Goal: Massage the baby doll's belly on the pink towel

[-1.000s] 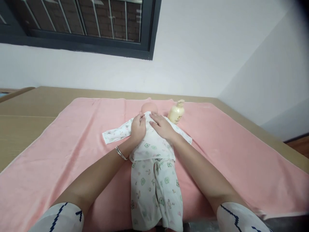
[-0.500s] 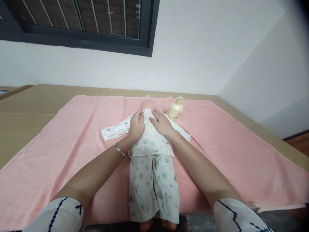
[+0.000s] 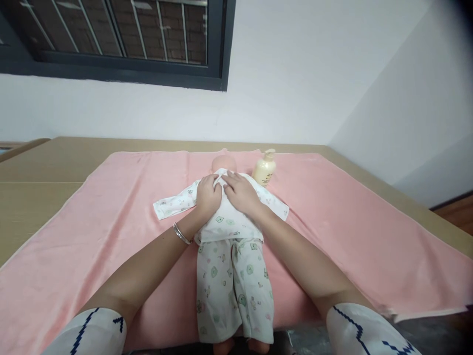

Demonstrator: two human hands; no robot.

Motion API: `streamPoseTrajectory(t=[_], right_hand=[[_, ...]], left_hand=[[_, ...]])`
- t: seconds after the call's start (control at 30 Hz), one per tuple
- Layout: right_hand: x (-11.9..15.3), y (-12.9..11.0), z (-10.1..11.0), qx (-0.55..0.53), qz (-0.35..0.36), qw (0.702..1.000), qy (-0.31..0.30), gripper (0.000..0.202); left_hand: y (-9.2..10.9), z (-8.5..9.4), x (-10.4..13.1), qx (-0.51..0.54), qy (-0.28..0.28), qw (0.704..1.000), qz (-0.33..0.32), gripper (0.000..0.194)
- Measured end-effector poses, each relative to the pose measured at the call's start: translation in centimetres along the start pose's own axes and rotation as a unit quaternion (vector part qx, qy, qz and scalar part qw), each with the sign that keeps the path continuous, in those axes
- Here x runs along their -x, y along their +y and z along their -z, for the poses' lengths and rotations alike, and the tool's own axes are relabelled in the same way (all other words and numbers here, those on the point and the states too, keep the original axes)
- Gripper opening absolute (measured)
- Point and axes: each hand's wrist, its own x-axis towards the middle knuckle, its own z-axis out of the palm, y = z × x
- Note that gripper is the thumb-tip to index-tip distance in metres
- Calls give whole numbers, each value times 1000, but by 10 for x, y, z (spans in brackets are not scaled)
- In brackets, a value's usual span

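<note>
A doll in a white patterned top [image 3: 229, 224] and matching trousers [image 3: 218, 291] lies on a pink cloth, its head [image 3: 223, 163] away from me and its feet at the near edge. My left hand [image 3: 209, 196] is closed at the left of the collar, its fingertips pinching the fabric. From the right, my right hand [image 3: 241, 193] has its fingers bent on the collar, with a fold of the top between fingers and thumb. The two hands almost touch. Both sleeves stretch out sideways on the cloth.
A cream pump bottle [image 3: 264, 168] stands just right of the doll's head. The pink cloth [image 3: 343, 222] covers much of a wooden surface [image 3: 37, 202]. Behind are a white wall [image 3: 288, 88] and a dark-framed window [image 3: 218, 64].
My right hand has shifted slightly left, closer to my left hand, and its fingers have drawn in on the collar. The fabric there is now bunched. The view has tilted slightly.
</note>
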Motion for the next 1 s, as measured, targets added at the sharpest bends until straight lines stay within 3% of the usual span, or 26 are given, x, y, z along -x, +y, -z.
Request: streamPoseTrajectory(t=[0.13, 0.3, 0.43, 0.77, 0.87, 1.0], right_hand=[[-8, 15, 3, -12, -24, 1000, 14, 48], [10, -21, -1, 106, -16, 994, -13, 53], [21, -38, -6, 120, 2, 992, -34, 58], [0, 0, 3, 55, -59, 996, 44, 47], [1, -5, 4, 102, -75, 991, 41, 47], [17, -28, -4, 164, -45, 985, 28, 50]], left_hand=[[1, 0, 1, -31, -10, 999, -33, 33], [-1, 1, -7, -28, -33, 999, -22, 33], [-1, 4, -13, -43, -76, 996, -31, 36], [21, -2, 11, -169, -76, 981, -58, 43], [21, -1, 9, -163, -85, 981, -55, 43], [9, 4, -6, -130, -85, 988, -26, 39]])
